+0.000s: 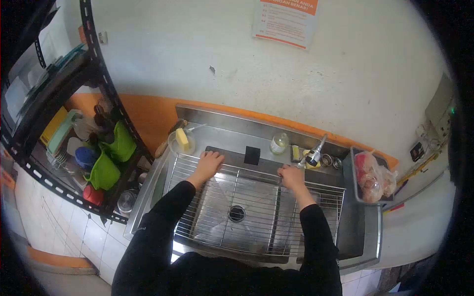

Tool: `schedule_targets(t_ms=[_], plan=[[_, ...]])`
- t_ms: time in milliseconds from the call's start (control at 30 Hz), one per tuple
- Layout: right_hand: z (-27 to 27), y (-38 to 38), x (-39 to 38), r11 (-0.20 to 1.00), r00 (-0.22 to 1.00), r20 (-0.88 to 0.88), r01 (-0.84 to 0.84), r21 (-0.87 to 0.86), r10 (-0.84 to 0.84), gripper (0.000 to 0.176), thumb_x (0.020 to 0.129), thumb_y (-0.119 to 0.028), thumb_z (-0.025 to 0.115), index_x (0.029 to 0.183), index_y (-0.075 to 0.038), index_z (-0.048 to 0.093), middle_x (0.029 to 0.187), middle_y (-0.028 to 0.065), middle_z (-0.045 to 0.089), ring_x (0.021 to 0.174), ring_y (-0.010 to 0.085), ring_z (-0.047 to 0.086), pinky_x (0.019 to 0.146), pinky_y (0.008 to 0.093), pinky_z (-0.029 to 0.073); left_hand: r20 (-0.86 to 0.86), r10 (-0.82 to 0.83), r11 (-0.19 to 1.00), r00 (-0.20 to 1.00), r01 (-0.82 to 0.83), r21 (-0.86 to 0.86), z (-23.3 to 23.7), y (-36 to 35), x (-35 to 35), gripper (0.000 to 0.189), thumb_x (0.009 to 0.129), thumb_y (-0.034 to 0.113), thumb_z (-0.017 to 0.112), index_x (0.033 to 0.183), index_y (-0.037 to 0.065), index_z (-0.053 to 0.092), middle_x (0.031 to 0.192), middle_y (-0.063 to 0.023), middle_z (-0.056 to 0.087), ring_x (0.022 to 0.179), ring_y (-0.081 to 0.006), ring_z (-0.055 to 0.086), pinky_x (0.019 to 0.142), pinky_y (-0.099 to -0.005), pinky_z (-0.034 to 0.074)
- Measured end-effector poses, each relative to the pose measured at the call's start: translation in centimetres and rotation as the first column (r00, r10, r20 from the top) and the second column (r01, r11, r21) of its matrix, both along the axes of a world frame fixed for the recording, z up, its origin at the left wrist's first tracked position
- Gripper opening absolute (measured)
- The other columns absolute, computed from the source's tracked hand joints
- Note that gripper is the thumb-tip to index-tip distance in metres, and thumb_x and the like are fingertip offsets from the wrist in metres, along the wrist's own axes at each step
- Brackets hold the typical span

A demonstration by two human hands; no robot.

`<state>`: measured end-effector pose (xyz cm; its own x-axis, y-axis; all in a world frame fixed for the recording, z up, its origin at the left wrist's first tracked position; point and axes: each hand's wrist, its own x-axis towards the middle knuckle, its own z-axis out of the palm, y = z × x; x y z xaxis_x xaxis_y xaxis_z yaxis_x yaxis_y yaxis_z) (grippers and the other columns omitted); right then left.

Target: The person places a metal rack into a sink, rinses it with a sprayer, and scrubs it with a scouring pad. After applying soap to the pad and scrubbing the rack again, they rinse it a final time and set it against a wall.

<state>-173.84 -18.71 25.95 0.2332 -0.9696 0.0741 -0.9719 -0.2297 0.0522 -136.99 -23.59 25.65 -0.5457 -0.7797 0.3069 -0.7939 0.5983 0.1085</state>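
Observation:
A large metal wire rack (227, 232) lies across the top of the stainless steel sink (217, 197), whose drain shows through the bars. At the rack's far edge, my left hand (209, 165) curls its fingers over the wires on the left side. Farther right along that edge, my right hand (291, 176) is closed at the rim, with its fingertips partly hidden. A bowl (174, 146) with a yellow sponge (182, 139) stands beyond my left hand. Just past my right hand is the tap (316, 153).
On the back ledge are a glass jar (279, 144), a small sponge (296, 153) and a black square (252, 155). To the right, a grey bin (359, 182) holds plastic bags (375, 180). At left stands a black metal shelf (106, 84) with green baskets (105, 170).

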Motion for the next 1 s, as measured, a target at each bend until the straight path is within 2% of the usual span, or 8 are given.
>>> schedule_targets(t_ms=[100,300,600,700,800,900,967,1000], plan=[[-3.7,-1.5,-1.0,0.994,0.993,0.095,-0.062,-0.090,0.071,0.015,0.071,-0.012,0.062,0.085,-0.018,0.063,0.093,0.0060,0.060,0.093,0.0294,0.059,0.073,0.0431,0.051,0.003,0.116,0.993,0.993,-0.116,-0.005,-3.1,-1.0,-1.2,0.029,0.081,0.020,0.061,0.107,0.011,0.055,0.107,-0.0091,0.054,0.110,-0.0277,0.050,0.099,-0.0502,0.034],[-7.6,-4.4,-1.1,0.991,0.994,-0.071,0.091,0.094,-0.084,0.015,0.075,-0.012,0.059,0.088,-0.018,0.063,0.096,0.0057,0.059,0.096,0.0294,0.057,0.076,0.0431,0.051,-0.003,0.135,0.971,0.991,-0.132,0.198,-6.8,5.0,-3.7,0.059,0.085,0.035,0.055,0.134,0.005,0.041,0.143,-0.0188,0.035,0.135,-0.0341,0.031,0.110,-0.0549,0.019],[-11.9,-7.1,-1.4,0.993,0.994,-0.093,0.063,0.100,-0.053,0.013,0.072,-0.020,0.065,0.084,-0.018,0.062,0.100,0.0071,0.058,0.102,0.0326,0.055,0.075,0.0452,0.050,-0.203,0.122,0.982,0.972,-0.088,0.170,-11.0,8.3,-1.5,0.060,0.085,0.039,0.055,0.134,0.007,0.043,0.141,-0.0180,0.039,0.131,-0.0349,0.036,0.108,-0.0524,0.024],[-6.8,-6.7,-0.4,0.966,0.997,-0.070,-0.016,0.259,0.035,0.019,0.071,-0.026,0.069,0.085,-0.016,0.062,0.103,0.0079,0.059,0.098,0.0327,0.057,0.075,0.0450,0.050,-0.340,0.198,0.935,0.919,-0.073,0.347,-8.7,7.1,-0.7,0.054,0.084,0.031,0.058,0.130,0.006,0.047,0.133,-0.0182,0.047,0.122,-0.0367,0.045,0.103,-0.0506,0.031],[-1.1,-7.8,0.4,0.907,0.964,0.046,0.231,0.351,-0.263,0.036,0.068,-0.037,0.074,0.090,-0.012,0.059,0.106,0.0094,0.061,0.096,0.0329,0.059,0.076,0.0447,0.050,-0.502,0.464,0.885,0.730,-0.401,0.234,-9.0,2.7,2.1,0.051,0.081,0.020,0.062,0.127,0.002,0.049,0.128,-0.0202,0.050,0.116,-0.0389,0.048,0.098,-0.0492,0.036],[0.5,-8.3,0.2,0.811,0.727,0.359,0.514,0.281,-0.585,0.064,0.065,-0.049,0.076,0.112,-0.010,0.055,0.117,0.0151,0.059,0.103,0.0339,0.059,0.084,0.0429,0.049,-0.699,0.590,0.617,0.405,-0.784,0.066,-9.3,-3.3,6.9,0.055,0.077,0.017,0.066,0.124,-0.005,0.048,0.121,-0.0242,0.052,0.114,-0.0399,0.047,0.098,-0.0482,0.036],[-1.7,-9.9,-1.1,0.810,0.690,0.425,0.520,0.270,-0.585,0.088,0.059,-0.054,0.078,0.127,-0.009,0.044,0.124,0.0185,0.056,0.112,0.0341,0.055,0.090,0.0418,0.046,-0.647,0.731,0.383,0.218,-0.915,0.125,-10.4,-7.0,10.7,0.057,0.075,0.019,0.068,0.121,-0.006,0.048,0.117,-0.0254,0.053,0.114,-0.0393,0.046,0.099,-0.0457,0.036],[-2.7,-10.7,-1.4,0.795,0.665,0.442,0.548,0.258,-0.602,0.098,0.057,-0.056,0.078,0.132,-0.008,0.039,0.126,0.0197,0.054,0.115,0.0340,0.054,0.093,0.0414,0.045,-0.637,0.735,0.430,0.231,-0.886,0.175,-11.5,-8.0,12.7,0.055,0.074,0.019,0.068,0.119,-0.006,0.050,0.115,-0.0254,0.054,0.112,-0.0393,0.048,0.097,-0.0453,0.037]])
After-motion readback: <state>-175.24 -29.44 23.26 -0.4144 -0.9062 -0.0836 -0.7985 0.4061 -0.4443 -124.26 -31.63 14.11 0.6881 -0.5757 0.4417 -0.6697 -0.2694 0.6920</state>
